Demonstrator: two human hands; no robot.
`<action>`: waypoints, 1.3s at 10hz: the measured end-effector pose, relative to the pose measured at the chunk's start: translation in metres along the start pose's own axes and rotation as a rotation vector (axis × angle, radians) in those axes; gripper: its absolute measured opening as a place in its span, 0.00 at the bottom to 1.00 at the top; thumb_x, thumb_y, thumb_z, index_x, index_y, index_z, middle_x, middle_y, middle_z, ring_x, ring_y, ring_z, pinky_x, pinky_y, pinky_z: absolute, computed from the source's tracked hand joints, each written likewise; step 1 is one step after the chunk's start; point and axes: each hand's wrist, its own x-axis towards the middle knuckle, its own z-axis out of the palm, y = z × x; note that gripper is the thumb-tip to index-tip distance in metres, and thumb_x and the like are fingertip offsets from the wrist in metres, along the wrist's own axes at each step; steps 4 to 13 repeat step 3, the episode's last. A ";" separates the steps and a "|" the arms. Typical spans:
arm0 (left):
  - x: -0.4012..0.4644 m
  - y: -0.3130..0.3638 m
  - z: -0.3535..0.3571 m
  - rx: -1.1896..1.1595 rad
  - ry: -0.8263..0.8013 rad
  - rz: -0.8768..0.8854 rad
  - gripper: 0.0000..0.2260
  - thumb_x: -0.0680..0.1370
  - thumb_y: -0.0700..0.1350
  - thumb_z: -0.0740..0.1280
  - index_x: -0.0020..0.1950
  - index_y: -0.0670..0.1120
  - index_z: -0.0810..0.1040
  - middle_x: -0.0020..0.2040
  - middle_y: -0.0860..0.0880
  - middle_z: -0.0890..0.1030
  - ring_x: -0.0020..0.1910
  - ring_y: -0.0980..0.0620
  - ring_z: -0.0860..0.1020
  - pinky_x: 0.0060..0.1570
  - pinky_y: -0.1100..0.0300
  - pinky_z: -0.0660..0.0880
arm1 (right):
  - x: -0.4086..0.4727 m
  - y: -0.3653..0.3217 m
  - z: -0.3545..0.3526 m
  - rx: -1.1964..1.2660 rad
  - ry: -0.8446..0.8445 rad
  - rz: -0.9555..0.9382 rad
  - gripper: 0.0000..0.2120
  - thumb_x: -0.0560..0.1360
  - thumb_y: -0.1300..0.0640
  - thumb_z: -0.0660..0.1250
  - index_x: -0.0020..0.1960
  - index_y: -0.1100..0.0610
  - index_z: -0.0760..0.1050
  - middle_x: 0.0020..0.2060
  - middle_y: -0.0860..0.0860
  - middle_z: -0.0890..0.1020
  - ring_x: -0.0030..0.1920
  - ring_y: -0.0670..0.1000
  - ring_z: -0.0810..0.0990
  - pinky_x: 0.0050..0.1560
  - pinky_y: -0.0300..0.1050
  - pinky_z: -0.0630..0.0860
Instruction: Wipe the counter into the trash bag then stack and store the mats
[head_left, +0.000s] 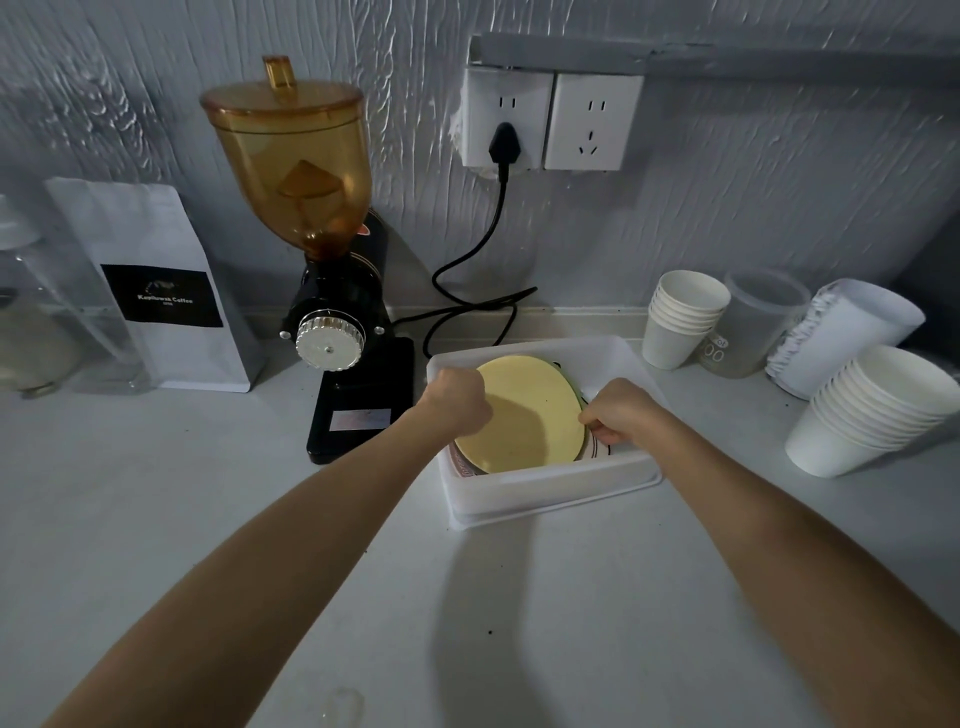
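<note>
A stack of round mats (524, 410), pale yellow on top with green, dark and patterned edges showing beneath, lies tilted inside a white rectangular bin (550, 493) on the grey counter (208, 519). My left hand (457, 397) grips the stack's left edge with fingers curled under it. On the opposite side, my right hand (618, 413) pinches the right edge. Both forearms reach in from the bottom of the view. No trash bag or wiping cloth is visible.
A black coffee grinder (337, 332) with an amber hopper stands just left of the bin, its cord running to a wall socket (506, 119). A white coffee bag (156, 291) and glass jar (31, 322) sit at left. Paper cup stacks (680, 322) (872, 410) stand at right.
</note>
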 end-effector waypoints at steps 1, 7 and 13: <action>-0.006 -0.006 -0.009 -0.074 -0.031 0.076 0.15 0.78 0.42 0.58 0.61 0.38 0.76 0.63 0.42 0.76 0.57 0.47 0.74 0.39 0.67 0.67 | -0.005 -0.005 -0.001 -0.122 -0.006 -0.034 0.13 0.70 0.69 0.63 0.31 0.60 0.64 0.30 0.56 0.72 0.29 0.52 0.70 0.31 0.43 0.71; -0.030 -0.023 -0.034 -0.282 -0.290 0.106 0.18 0.78 0.41 0.62 0.68 0.41 0.72 0.63 0.40 0.78 0.58 0.44 0.79 0.55 0.56 0.76 | -0.045 -0.031 -0.004 -0.585 -0.161 -0.142 0.08 0.73 0.56 0.64 0.39 0.60 0.72 0.37 0.54 0.73 0.38 0.54 0.72 0.35 0.42 0.66; -0.030 -0.023 -0.034 -0.282 -0.290 0.106 0.18 0.78 0.41 0.62 0.68 0.41 0.72 0.63 0.40 0.78 0.58 0.44 0.79 0.55 0.56 0.76 | -0.045 -0.031 -0.004 -0.585 -0.161 -0.142 0.08 0.73 0.56 0.64 0.39 0.60 0.72 0.37 0.54 0.73 0.38 0.54 0.72 0.35 0.42 0.66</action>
